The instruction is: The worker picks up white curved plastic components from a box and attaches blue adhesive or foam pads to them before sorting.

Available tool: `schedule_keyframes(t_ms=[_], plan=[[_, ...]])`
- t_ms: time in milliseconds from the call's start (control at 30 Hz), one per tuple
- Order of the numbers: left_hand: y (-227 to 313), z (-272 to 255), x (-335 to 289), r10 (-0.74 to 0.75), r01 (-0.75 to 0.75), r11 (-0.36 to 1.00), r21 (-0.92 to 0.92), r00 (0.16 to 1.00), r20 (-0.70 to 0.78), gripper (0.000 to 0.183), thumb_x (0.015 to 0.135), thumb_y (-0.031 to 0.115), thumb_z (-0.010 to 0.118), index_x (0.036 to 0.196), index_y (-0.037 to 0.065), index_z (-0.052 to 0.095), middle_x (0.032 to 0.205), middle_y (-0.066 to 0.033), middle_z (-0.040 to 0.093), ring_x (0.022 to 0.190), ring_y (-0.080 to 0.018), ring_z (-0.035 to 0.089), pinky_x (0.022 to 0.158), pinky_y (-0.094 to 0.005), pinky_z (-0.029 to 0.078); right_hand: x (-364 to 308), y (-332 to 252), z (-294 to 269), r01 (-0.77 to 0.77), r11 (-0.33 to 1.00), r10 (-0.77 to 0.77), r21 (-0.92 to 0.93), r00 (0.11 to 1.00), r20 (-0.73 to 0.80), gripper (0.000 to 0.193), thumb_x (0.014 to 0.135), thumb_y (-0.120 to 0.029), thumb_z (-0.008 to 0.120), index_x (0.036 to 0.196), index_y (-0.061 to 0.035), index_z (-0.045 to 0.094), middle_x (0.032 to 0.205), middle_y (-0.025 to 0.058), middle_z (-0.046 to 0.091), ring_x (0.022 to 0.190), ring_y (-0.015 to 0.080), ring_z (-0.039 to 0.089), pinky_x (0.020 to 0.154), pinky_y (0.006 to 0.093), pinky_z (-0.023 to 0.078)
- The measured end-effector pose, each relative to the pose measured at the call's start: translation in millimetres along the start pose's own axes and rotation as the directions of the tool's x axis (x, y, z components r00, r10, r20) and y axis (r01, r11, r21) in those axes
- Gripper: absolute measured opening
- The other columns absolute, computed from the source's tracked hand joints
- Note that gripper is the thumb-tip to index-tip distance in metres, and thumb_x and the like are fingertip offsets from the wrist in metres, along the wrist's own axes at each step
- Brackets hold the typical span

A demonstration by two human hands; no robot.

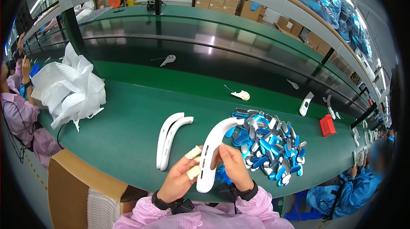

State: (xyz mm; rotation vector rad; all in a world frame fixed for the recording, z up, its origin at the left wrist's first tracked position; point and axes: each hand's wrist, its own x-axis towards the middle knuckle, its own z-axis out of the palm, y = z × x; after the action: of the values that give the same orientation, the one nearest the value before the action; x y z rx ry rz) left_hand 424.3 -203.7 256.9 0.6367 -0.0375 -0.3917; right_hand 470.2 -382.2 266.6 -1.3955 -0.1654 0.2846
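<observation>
A white curved plastic housing (215,138) with a row of dark slots is held upright in front of me, its curved top bending to the right. My left hand (176,182) grips its lower left side; pale covers wrap several of those fingertips. My right hand (235,169) closes on its right side, with the thumb and fingers against the edge; what lies under those fingers is hidden. Two similar white curved housings (164,145) lie side by side on the green bench, left of my hands. Close behind my right hand spreads a heap of small blue and silver oval pieces (269,145).
White foam sheeting (70,88) is bunched at the left, above an open cardboard box (81,182). A red bin (327,125) stands on the right. Small white parts lie along the dark conveyor (192,64). A shelf crosses overhead. Co-workers sit at both sides.
</observation>
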Motion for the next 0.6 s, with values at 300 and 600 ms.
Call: schedule_keyframes(t_ms=[300,600], plan=[[3.2,6.7,8.1,0.120,-0.108,0.987,0.122,0.988,-0.095,0.053,0.093,-0.001,0.042,0.143,0.005,0.024,0.126,-0.0115,0.050,0.112,-0.0182,0.052,0.092,-0.0332,0.045,-31.8,-7.6,6.4,-0.304,0.950,0.312,-0.072,0.920,0.237,0.055,0.088,-0.011,0.062,0.135,-0.0029,0.034,0.112,0.0126,0.059,0.076,0.0102,0.061,0.062,0.0248,0.050],[-0.1,4.8,5.8,0.230,-0.202,0.950,0.238,0.969,-0.094,0.052,0.090,-0.004,0.045,0.140,0.003,0.029,0.127,-0.0116,0.049,0.112,-0.0187,0.053,0.091,-0.0304,0.045,-28.1,-0.8,2.6,-0.089,0.942,0.106,-0.324,0.994,0.036,0.046,0.090,-0.013,0.058,0.132,-0.0041,0.039,0.096,0.0061,0.064,0.060,0.0105,0.059,0.050,0.0224,0.045]])
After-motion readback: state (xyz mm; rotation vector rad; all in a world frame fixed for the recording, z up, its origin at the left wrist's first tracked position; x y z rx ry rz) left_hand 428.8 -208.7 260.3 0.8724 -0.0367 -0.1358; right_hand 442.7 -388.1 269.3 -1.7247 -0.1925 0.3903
